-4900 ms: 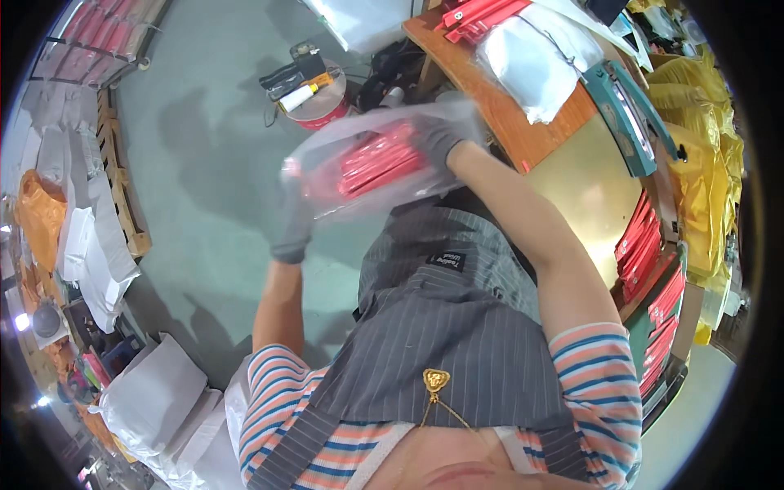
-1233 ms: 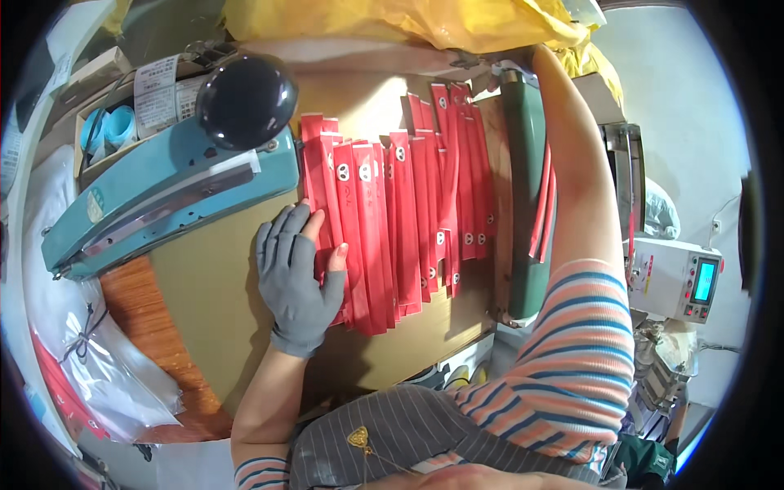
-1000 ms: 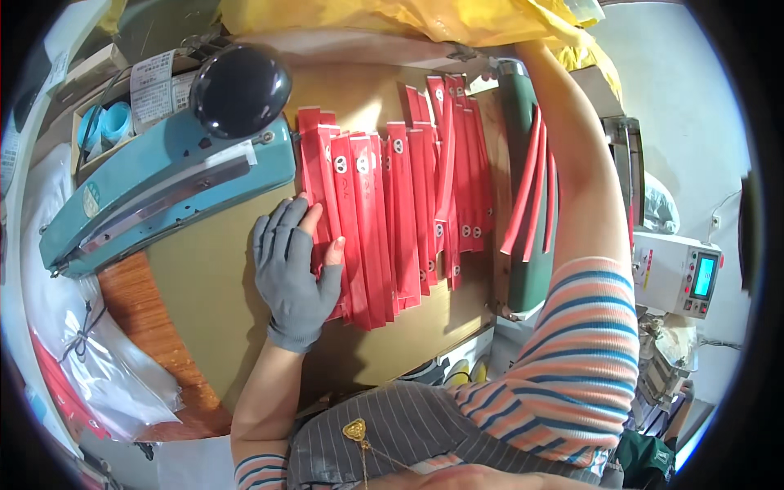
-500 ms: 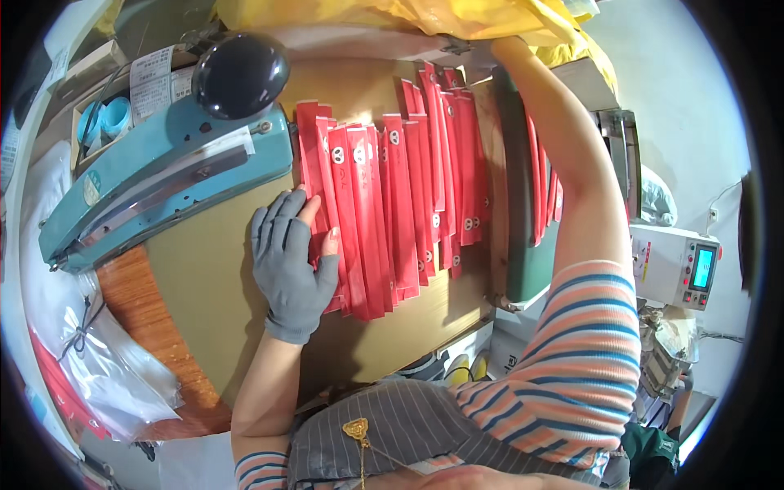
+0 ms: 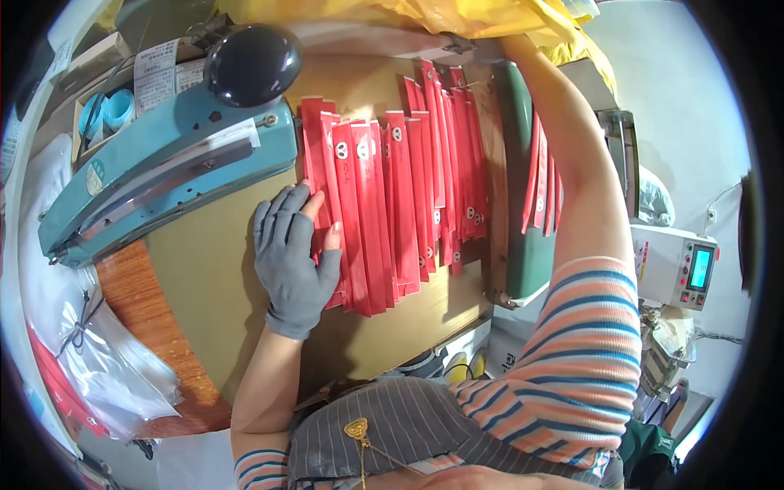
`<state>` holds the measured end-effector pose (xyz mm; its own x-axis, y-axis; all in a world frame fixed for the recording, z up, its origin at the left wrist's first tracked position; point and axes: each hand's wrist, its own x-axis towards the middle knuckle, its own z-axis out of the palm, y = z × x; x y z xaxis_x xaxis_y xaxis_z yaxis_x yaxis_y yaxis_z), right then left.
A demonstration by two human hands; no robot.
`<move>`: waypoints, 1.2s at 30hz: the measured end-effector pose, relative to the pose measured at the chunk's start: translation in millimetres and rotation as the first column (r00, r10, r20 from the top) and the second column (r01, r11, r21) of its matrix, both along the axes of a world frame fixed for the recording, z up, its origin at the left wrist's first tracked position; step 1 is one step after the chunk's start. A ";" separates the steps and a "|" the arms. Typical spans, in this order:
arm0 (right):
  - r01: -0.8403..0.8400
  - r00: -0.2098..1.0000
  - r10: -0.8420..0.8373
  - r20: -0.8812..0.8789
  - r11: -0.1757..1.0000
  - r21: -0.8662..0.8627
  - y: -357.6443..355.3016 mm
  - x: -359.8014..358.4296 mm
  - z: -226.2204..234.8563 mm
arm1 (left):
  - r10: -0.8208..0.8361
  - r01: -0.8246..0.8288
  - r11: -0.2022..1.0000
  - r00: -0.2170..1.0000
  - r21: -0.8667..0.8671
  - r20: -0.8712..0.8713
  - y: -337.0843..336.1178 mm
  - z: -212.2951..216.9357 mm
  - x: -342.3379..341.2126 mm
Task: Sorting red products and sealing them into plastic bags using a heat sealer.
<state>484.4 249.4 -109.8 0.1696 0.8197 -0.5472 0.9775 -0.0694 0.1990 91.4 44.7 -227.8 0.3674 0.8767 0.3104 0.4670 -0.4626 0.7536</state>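
We found the counter (image 5: pixel 139 302) bearing a row of slim, flat red packets (image 5: pixel 400 204), overlapping, with small black-and-white emblems at far or near ends. Their long axes ran near to far, roughly parallel, to the right of a teal sealer (image 5: pixel 155 175). The right forearm (image 5: pixel 565 151) extended toward yellow plastic (image 5: pixel 392 16); the right hand was hidden, its grip indeterminable. Well apart from it, the gray-gloved left hand (image 5: pixel 296 261) lay palm-down, thumb and forefinger parted, against the leftmost packets. We noted a small box (image 5: pixel 79 131) containing light-blue rolls (image 5: pixel 121 109).
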 end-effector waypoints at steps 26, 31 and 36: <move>0.125 0.992 -0.097 -0.079 0.742 0.659 -124.1 -27.3 41.6 | 0.020 -0.024 0.997 0.999 0.079 0.044 -0.6 -4.0 -0.7; 0.343 0.931 -0.321 -0.171 0.617 0.708 -261.0 44.0 -13.4 | 0.022 -0.034 0.990 0.996 0.140 0.086 -4.0 -3.3 6.1; 0.098 0.994 -0.096 -0.050 0.614 0.783 -252.7 -123.5 -51.2 | 0.082 -0.092 0.981 0.995 0.171 0.063 -6.2 -19.2 0.2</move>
<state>360.9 -3.4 -161.0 0.2737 0.9158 0.2938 0.9561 -0.2923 0.0204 91.6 38.5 -247.0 0.2697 0.8356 0.4787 0.4709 -0.5480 0.6913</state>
